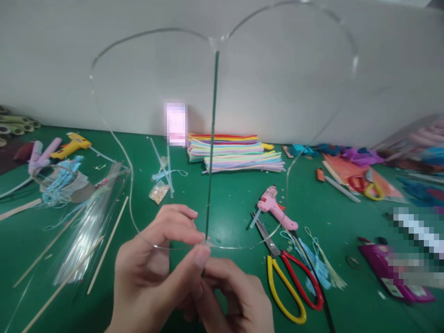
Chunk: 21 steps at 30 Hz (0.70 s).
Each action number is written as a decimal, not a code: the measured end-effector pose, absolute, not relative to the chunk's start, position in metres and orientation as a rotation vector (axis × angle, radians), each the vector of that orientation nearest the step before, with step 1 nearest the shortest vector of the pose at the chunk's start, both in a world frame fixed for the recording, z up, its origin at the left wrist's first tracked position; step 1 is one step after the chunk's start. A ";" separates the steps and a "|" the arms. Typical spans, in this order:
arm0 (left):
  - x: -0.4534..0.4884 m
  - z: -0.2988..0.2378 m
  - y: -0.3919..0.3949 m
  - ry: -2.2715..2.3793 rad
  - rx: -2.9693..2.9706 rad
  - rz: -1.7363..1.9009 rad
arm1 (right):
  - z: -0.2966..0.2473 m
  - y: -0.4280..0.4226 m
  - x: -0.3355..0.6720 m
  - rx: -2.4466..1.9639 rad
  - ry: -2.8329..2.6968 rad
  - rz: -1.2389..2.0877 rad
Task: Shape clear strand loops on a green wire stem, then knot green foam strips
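A: Hold?

B: Left hand [149,270]: thumb and forefinger pinching the base of a clear, thin, two-lobed, plastic-looking loop [130,185], upright above the smooth green tabletop [236,203].

A: Handling?

B: Probably light, springy, slick; best gripped by its straight, dark-green, rod-like stem [212,134], likely stiffer. Right hand [239,293] pinches that just below, contact partly hidden.

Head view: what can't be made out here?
Head view:
- Lower end of the dark stick: hidden by the hands.
- Right side of the clear loop: blurred, partly lost against the wall.
- End of the black cord: cut by the bottom edge.
- Pieces in the small bag: too small to identify.
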<state>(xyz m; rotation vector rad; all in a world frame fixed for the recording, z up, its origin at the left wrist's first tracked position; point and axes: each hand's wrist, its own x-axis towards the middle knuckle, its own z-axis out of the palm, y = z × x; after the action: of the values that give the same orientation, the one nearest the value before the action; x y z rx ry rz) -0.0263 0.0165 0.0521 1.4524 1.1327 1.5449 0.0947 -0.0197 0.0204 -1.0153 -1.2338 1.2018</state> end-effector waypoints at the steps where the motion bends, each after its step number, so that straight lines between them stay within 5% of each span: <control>1: -0.027 0.052 0.016 1.116 1.373 1.516 | 0.020 -0.019 0.095 -1.006 -1.253 1.183; 21: -0.026 0.048 0.018 1.032 1.200 1.442 | 0.026 -0.020 0.093 -1.056 -1.175 1.140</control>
<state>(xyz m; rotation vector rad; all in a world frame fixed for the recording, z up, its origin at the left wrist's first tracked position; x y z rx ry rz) -0.0265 0.0181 0.0478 1.1997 1.0320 1.4421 0.0932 -0.0205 0.0261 -1.0558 -1.1754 1.1405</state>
